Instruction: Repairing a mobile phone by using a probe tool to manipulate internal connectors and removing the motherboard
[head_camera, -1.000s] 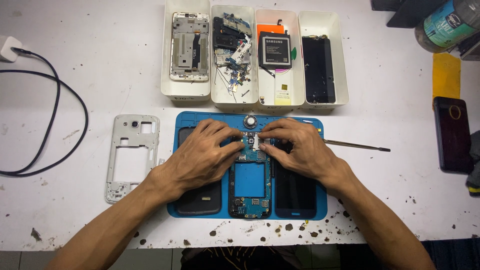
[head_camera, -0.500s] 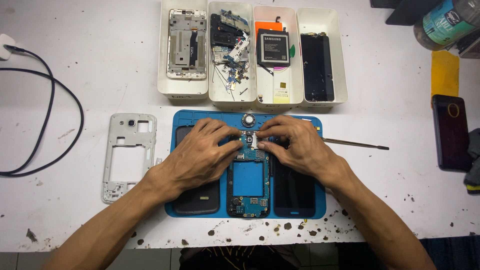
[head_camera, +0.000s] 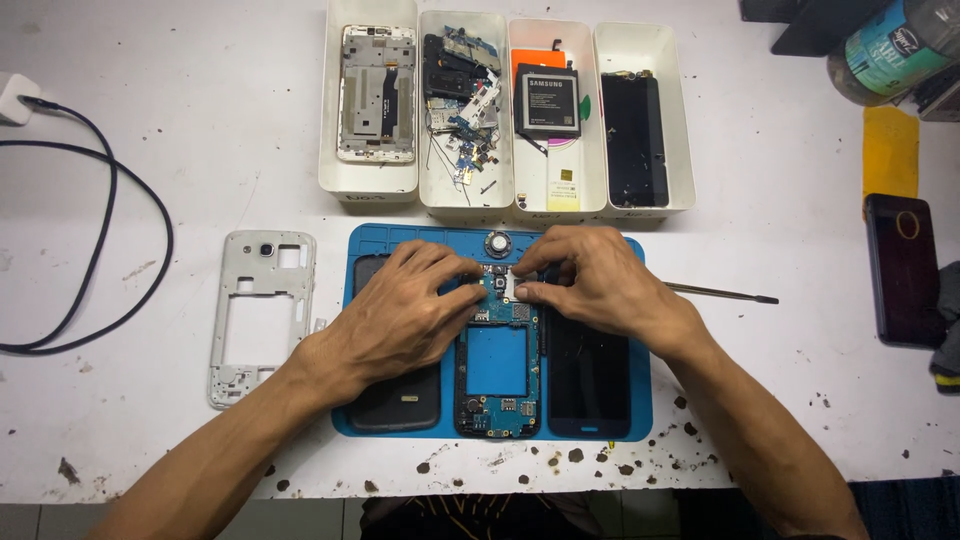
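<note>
Both hands meet over the top end of an opened phone's circuit board at the centre of a blue repair mat: the left hand lies across the mat with its fingertips pressed to the board's upper left edge, while the right hand has thumb and forefinger pinched together on a small pale part near the board's top. The work appears to be at the stage of freeing or seating a small component at the camera end, and any next move calls for a fine, steady pull rather than force. A black back cover lies partly under the left wrist, a dark screen panel just right of the board. Room is tight above, where four white trays line the mat; the counter lies more open to the left beyond a white phone frame, and a thin metal tool rests to the right.
</note>
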